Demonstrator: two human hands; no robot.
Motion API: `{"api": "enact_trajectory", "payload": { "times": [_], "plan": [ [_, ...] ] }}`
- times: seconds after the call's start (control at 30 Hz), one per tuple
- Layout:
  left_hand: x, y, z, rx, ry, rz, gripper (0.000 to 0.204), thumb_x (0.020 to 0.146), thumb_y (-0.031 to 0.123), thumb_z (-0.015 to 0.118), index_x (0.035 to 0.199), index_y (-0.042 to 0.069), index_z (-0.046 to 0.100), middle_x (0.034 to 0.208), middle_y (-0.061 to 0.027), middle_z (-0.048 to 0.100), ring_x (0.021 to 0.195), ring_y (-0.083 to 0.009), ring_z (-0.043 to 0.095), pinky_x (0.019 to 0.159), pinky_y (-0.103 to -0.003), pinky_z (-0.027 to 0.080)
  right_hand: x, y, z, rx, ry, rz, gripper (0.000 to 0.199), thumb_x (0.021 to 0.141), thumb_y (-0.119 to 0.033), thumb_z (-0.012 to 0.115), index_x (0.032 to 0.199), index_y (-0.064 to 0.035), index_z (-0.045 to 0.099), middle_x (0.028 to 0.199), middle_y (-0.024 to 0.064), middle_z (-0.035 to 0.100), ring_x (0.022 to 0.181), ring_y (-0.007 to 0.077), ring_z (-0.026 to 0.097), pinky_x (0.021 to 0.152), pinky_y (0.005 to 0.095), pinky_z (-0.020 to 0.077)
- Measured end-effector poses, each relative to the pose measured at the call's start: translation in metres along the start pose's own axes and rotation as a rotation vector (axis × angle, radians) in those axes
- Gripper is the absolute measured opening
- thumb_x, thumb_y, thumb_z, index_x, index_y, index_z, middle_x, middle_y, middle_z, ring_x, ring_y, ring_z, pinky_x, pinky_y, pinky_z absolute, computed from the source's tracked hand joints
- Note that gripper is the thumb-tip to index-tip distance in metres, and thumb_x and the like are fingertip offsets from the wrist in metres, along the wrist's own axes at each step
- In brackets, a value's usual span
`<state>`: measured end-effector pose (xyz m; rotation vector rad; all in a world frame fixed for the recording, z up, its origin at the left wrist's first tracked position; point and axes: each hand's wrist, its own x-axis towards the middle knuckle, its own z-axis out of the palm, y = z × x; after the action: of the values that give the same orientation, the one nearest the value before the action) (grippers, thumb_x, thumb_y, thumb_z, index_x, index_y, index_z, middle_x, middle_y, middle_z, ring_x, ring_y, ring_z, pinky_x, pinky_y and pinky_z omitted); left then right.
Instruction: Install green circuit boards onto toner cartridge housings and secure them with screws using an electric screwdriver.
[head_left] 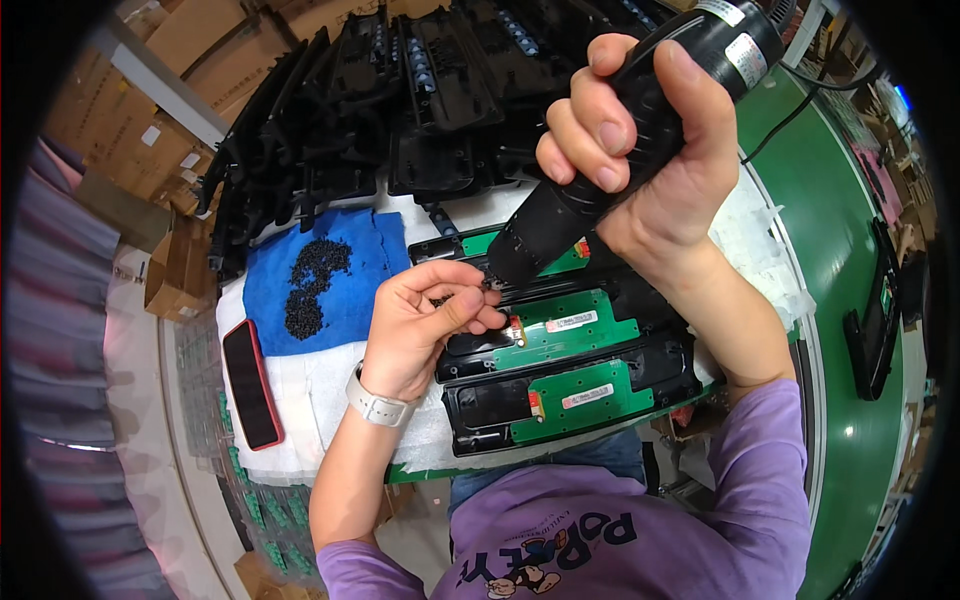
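My right hand is wrapped round a black electric screwdriver, which slants down to the left. Close by its lower end, my left hand is closed, thumb against fingers, with a few small black screws in it. Below both hands lie three long black plastic housings, side by side, each with a green circuit board inside. The screwdriver's lower end is over the farthest housing and hides part of it; whether its bit touches a screw I cannot tell.
Left of the housings, a blue cloth bears heaps of small black screws. A red-edged phone lies on the white table covering. More black housings are stacked at the back. On the right runs a green surface with another black housing.
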<state>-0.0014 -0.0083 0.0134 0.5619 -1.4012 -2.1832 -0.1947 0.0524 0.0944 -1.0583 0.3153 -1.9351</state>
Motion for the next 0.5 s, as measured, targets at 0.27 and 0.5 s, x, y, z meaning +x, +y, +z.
{"api": "enact_trajectory", "payload": {
  "times": [0.27, 0.5],
  "plan": [
    [0.005, -0.001, 0.006, -0.009, 0.219, 0.049, 0.022, 0.093, 0.014, 0.044, 0.104, -0.004, 0.049, 0.103, -0.0174, 0.059, 0.092, -0.0207, 0.060, 0.079, -0.026, 0.047, 0.003, -0.017, -0.010, -0.257, 0.069, 0.124, 0.019, 0.079, -0.018, 0.058, 0.077, -0.0004, 0.054, 0.052, 0.0040, 0.049, 0.040, 0.0106, 0.044, 0.041, 0.0248, 0.0368],
    [0.008, 0.003, 0.002, -0.071, 0.243, 0.043, 0.019, 0.095, 0.007, 0.033, 0.104, -0.006, 0.044, 0.104, -0.0241, 0.057, 0.095, -0.0260, 0.061, 0.079, -0.026, 0.052, -0.006, -0.017, -0.025, -0.548, 0.044, 0.082, 0.017, 0.075, -0.015, 0.063, 0.070, -0.0001, 0.056, 0.052, 0.0030, 0.050, 0.041, 0.0098, 0.047, 0.038, 0.0219, 0.0355]
  ]
}}
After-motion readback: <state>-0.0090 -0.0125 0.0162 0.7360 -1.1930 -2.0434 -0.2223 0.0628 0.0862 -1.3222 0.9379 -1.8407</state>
